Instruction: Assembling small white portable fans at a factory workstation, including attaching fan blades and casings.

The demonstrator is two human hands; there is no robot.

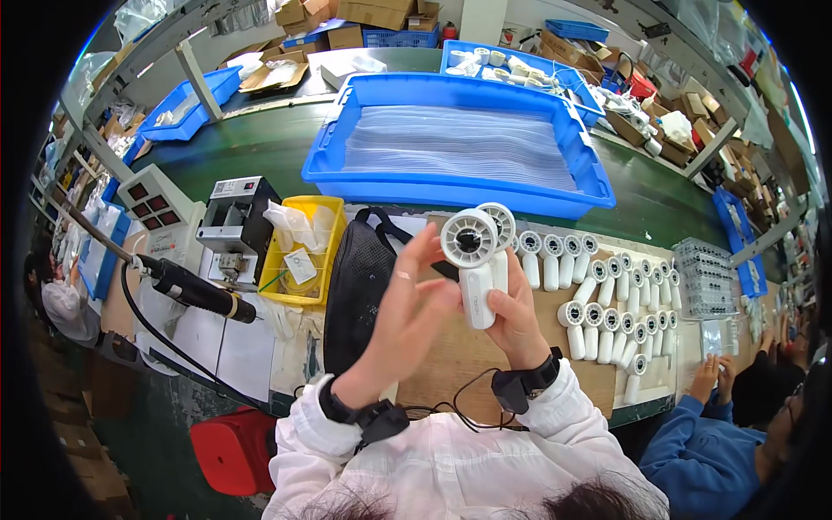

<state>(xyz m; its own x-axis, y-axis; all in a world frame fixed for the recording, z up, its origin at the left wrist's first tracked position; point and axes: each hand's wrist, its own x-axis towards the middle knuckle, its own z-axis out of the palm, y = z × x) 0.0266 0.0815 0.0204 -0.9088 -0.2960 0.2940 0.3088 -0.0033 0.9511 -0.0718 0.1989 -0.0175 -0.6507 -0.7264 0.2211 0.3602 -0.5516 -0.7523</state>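
Note:
Two white handheld fans are held up together in front of me, one overlapping the other. The front handheld fan (476, 297) shows its round grille and handle; the rear handheld fan (503, 217) is partly hidden behind it. My right hand (518, 321) is closed around their handles from the right, thumb on the front one. My left hand (406, 299) is just left of the front fan, fingers apart and slightly blurred, fingertips close to its grille and handle. Whether they touch it I cannot tell. On the board to the right lie several more white handheld fans (593, 317) in rows.
Beyond my hands stands a large blue tray (459, 195) with white sheet-like layers. To the left are a black mesh bag (351, 299), a yellow basket (331, 260), a black machine (238, 217) and a hanging electric screwdriver (195, 288). A co-worker in blue (706, 451) sits at right.

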